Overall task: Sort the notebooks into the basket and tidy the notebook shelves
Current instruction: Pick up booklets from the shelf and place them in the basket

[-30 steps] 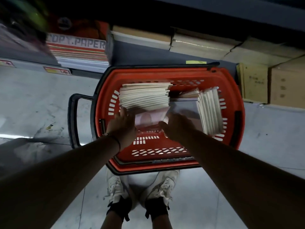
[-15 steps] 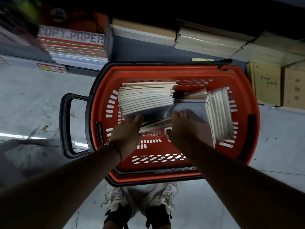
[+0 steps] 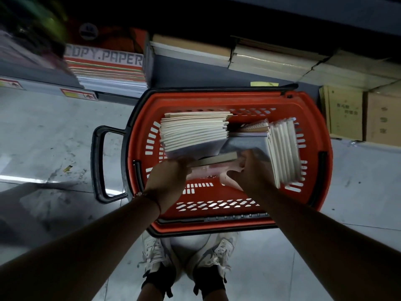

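Head view: both hands had lifted a small notebook bundle (image 3: 214, 165) off the red basket (image 3: 217, 101) floor since a second ago; left hand (image 3: 168, 181) and right hand (image 3: 249, 170) gripped its ends, so it probably wasn't placed yet.

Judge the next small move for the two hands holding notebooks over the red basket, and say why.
Probably lower the small held stack into the bare gap between the left pile and the right row. The left hand and right hand grip it just above the basket floor.
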The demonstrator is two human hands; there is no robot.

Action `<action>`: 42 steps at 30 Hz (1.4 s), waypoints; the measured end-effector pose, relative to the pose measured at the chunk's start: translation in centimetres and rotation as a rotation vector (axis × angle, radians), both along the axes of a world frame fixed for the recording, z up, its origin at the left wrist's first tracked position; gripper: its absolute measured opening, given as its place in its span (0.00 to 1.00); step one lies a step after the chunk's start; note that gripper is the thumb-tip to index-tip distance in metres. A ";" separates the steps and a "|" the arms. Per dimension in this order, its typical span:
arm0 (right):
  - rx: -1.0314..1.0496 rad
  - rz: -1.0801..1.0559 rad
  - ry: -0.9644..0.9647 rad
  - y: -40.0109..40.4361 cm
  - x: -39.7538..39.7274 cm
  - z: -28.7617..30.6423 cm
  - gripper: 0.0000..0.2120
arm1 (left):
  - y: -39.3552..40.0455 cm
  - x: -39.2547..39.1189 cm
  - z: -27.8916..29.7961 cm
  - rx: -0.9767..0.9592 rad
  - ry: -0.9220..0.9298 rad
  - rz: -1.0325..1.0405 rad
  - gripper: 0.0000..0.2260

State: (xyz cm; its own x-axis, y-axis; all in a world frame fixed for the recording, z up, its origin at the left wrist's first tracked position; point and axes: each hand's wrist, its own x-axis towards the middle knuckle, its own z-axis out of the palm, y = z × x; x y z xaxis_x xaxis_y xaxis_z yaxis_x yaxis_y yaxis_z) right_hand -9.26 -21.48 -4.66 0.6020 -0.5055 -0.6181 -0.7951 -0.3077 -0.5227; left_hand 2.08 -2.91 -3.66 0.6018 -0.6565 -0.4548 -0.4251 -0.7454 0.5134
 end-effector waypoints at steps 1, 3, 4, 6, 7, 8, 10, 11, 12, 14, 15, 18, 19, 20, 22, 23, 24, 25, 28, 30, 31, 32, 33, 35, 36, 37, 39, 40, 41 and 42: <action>0.015 -0.007 -0.010 -0.3 0.2 0.9 0.30 | 0.0 0.3 1.0 -0.065 0.016 0.001 0.15; 0.041 0.015 -0.012 -1.1 0.6 2.9 0.36 | 0.0 1.2 3.3 -0.161 0.038 -0.011 0.14; 0.111 -0.010 -0.033 -1.6 0.8 4.2 0.34 | -0.1 1.7 4.6 -0.194 0.042 -0.033 0.14; 0.358 -0.099 -0.074 -2.5 1.3 7.1 0.25 | -0.3 2.7 7.5 -0.263 0.038 -0.081 0.13; 0.462 -0.111 -0.069 -2.9 1.5 8.5 0.19 | -0.4 3.3 9.0 -0.293 0.040 -0.091 0.13; 0.535 -0.124 -0.074 -3.4 1.7 9.9 0.15 | -0.5 3.8 10.7 -0.313 0.047 -0.092 0.13; 0.573 -0.116 -0.092 -4.1 2.3 12.8 0.11 | -0.8 4.8 13.9 -0.366 0.065 -0.085 0.13; 0.573 -0.130 -0.106 -4.5 2.5 14.2 0.09 | -1.0 5.2 15.6 -0.395 0.091 -0.052 0.11; 0.574 -0.160 -0.123 -4.7 2.7 15.8 0.08 | -1.2 5.5 17.3 -0.424 0.131 0.005 0.10; 0.611 -0.222 -0.167 -4.9 2.7 19.0 0.10 | -1.8 6.1 20.5 -0.472 0.171 0.140 0.11; 0.641 -0.256 -0.201 -4.9 2.4 20.5 0.13 | -2.0 6.3 22.1 -0.494 0.149 0.200 0.14; 0.722 -0.347 -0.272 -4.4 1.3 25.4 0.24 | -2.0 6.3 26.6 -0.631 0.209 0.346 0.27; 0.758 -0.377 -0.299 -4.0 0.9 27.2 0.24 | -1.7 6.0 28.3 -0.702 0.305 0.386 0.28; 0.795 -0.404 -0.330 -3.5 0.4 29.1 0.25 | -1.3 5.5 30.0 -0.729 0.400 0.403 0.28; 0.863 -0.444 -0.392 -2.6 -0.4 33.6 0.31 | -0.4 4.5 33.5 -0.708 0.542 0.374 0.24; 0.890 -0.466 -0.430 -2.4 -0.6 35.7 0.36 | 0.0 4.0 35.1 -0.680 0.589 0.339 0.21; 0.920 -0.487 -0.470 -2.2 -0.7 37.8 0.39 | 0.4 3.6 36.8 -0.636 0.624 0.302 0.20; 0.953 -0.520 -0.510 -2.0 -1.0 39.8 0.40 | 1.0 3.0 38.4 -0.591 0.646 0.275 0.20; 1.010 -0.614 -0.613 -1.0 -1.8 49.4 0.27 | 2.7 1.3 46.1 -0.516 0.642 0.246 0.17; 1.018 -0.601 -0.627 -0.9 -1.5 51.6 0.22 | 2.7 0.9 47.5 -0.497 0.636 0.255 0.17; 1.011 -0.601 -0.627 -0.9 -1.6 52.4 0.21 | 2.7 0.5 47.8 -0.488 0.645 0.280 0.17; 1.016 -0.605 -0.635 -0.6 -1.7 53.9 0.21 | 2.8 0.4 49.1 -0.495 0.645 0.312 0.17; 1.021 -0.607 -0.650 -0.2 -1.9 56.0 0.22 | 3.1 0.4 51.2 -0.510 0.625 0.334 0.18; 1.023 -0.591 -0.694 0.2 -2.4 59.8 0.22 | 3.5 0.1 55.4 -0.543 0.584 0.342 0.20; 1.018 -0.572 -0.720 0.4 -2.4 61.8 0.20 | 3.6 0.2 57.3 -0.560 0.558 0.339 0.22; 1.014 -0.544 -0.749 0.6 -2.4 63.6 0.18 | 3.7 0.4 59.1 -0.574 0.534 0.331 0.23; 1.021 -0.502 -0.832 1.2 -2.6 67.0 0.15 | 3.9 0.5 62.4 -0.612 0.496 0.321 0.19; 1.028 -0.482 -0.885 1.5 -2.8 68.4 0.15 | 4.1 0.5 63.9 -0.640 0.483 0.316 0.18; 1.031 -0.451 -0.933 1.8 -3.0 69.7 0.16 | 4.3 0.3 65.6 -0.667 0.472 0.310 0.18; 1.023 -0.412 -0.977 2.0 -3.1 71.0 0.19 | 4.6 0.3 67.1 -0.699 0.466 0.305 0.19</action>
State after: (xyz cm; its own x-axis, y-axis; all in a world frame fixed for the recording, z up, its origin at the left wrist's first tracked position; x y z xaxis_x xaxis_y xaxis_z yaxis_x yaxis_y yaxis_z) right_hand -12.39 -19.51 66.37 0.9062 -0.3439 -0.2461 0.0555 0.6736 -0.7370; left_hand 2.35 1.66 63.47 0.6494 -0.7172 -0.2529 0.1058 -0.2441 0.9640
